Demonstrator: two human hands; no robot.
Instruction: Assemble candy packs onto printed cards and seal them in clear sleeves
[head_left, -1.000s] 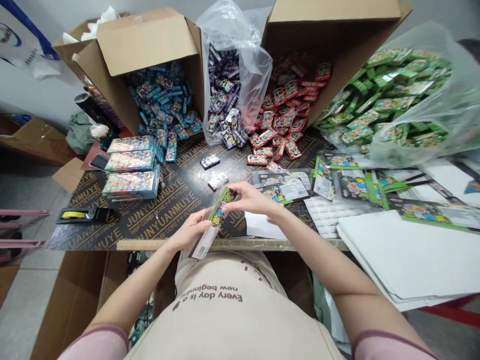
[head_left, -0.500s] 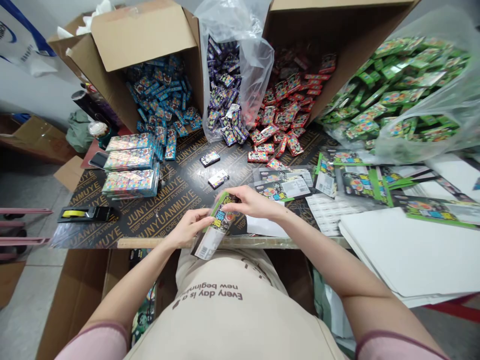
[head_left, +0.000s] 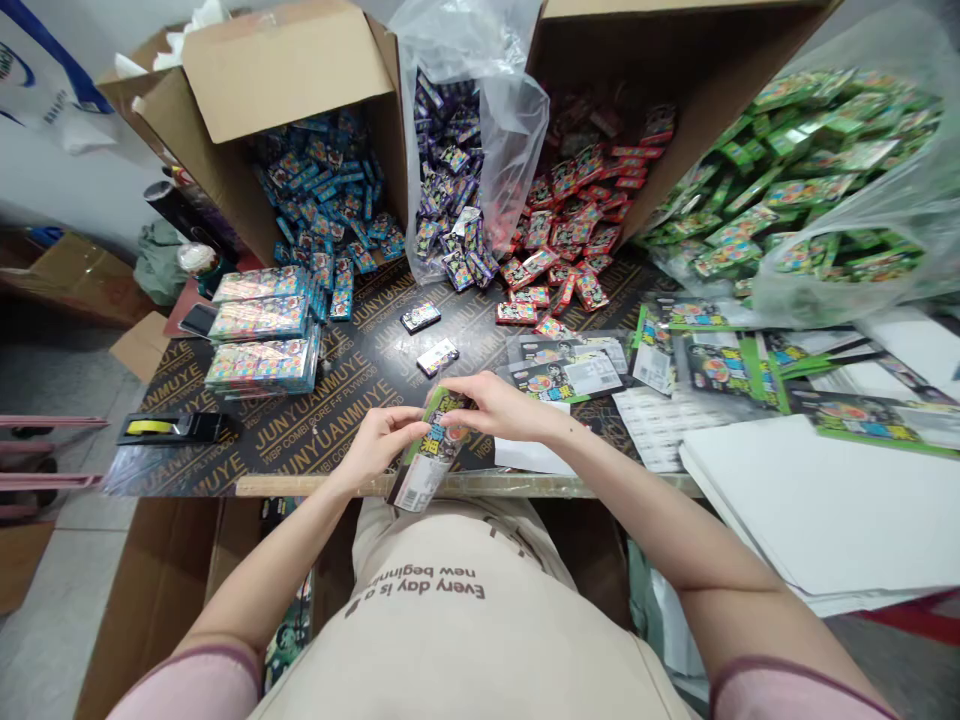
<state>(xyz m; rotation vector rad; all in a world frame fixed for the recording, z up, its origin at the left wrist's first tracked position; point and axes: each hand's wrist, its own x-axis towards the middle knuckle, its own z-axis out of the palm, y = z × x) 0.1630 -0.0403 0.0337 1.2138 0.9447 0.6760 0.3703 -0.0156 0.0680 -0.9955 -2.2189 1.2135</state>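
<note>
A printed plastic packaging bag [head_left: 425, 470], black with a green edge and a white barcode panel, is held tilted at the table's front edge. My left hand [head_left: 384, 440] pinches its left side between thumb and fingers. At its upper right, my right hand [head_left: 491, 405] grips the edge near the top with bent fingers. Whether anything is inside the bag cannot be seen. Just beyond the hands lie two small boxes, a white-faced one [head_left: 437, 357] and a dark-edged one [head_left: 420, 317]. More flat printed bags [head_left: 566, 380] lie to the right of my right hand.
Blue boxes fill a carton [head_left: 292, 75] at back left, purple ones a clear bag [head_left: 517, 110], red ones another carton [head_left: 697, 90]. Green packs [head_left: 817, 190] fill a bag at right. Wrapped stacks [head_left: 259, 365], a tape dispenser [head_left: 172, 428] and white sheets [head_left: 817, 510] lie around.
The bag has tilted slightly, its lower end shifting a little up. My left hand has moved slightly up and its fingers have shifted along the bag's edge. My right hand stays nearly in place.
</note>
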